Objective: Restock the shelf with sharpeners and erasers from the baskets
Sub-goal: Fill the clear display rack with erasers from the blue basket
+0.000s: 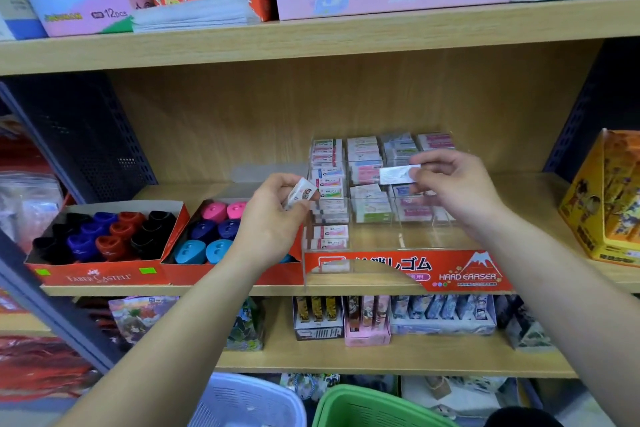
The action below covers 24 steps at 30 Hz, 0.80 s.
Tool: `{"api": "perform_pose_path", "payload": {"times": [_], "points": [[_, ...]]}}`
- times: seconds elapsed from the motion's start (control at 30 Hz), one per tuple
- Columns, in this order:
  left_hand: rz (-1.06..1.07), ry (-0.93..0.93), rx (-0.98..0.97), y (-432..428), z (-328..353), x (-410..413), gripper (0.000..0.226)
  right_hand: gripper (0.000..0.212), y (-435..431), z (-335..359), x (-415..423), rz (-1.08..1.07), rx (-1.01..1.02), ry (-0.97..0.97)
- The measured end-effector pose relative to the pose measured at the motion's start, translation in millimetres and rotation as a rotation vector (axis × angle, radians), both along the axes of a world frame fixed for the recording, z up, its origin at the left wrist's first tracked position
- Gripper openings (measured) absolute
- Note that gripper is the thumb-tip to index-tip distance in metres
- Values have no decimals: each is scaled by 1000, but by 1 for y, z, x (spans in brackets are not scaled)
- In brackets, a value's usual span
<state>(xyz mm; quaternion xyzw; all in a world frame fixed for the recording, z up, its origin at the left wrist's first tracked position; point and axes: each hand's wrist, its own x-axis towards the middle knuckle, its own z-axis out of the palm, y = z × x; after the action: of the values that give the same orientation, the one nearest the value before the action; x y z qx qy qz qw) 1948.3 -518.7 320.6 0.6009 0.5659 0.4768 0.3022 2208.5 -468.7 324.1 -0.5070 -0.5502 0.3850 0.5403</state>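
Note:
A clear acrylic eraser display (408, 269) with a red "HARD ERASER" front stands on the middle shelf, its rear compartments filled with wrapped erasers (363, 163). My left hand (273, 222) grips a white eraser (300, 195) just left of the display. Over the display's right side, my right hand (453, 184) pinches a pale wrapped eraser (398, 174). Two red boxes hold sharpeners: dark, blue and red ones (104, 232) at left, pink and blue ones (214, 229) beside them. A lilac basket (249, 402) and a green basket (374, 409) sit below.
The upper shelf (311, 42) carries pink and red pen boxes. A yellow carton (609, 198) stands at the right end of the middle shelf. Card packs and small boxes (440, 315) fill the lower shelf. Dark perforated side panels (83, 139) frame the bay.

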Motion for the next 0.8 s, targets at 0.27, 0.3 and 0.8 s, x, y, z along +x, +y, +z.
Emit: {"api": "perform_pose_path", "payload": {"times": [0.27, 0.3, 0.8], "points": [[4, 100, 44, 25, -11, -3, 24, 9, 64, -5, -23, -25, 76, -453], [-4, 92, 36, 26, -12, -3, 24, 10, 71, -7, -25, -19, 70, -472], [-65, 17, 3, 35, -20, -8, 23, 22, 86, -8, -21, 67, 150, -363]]}}
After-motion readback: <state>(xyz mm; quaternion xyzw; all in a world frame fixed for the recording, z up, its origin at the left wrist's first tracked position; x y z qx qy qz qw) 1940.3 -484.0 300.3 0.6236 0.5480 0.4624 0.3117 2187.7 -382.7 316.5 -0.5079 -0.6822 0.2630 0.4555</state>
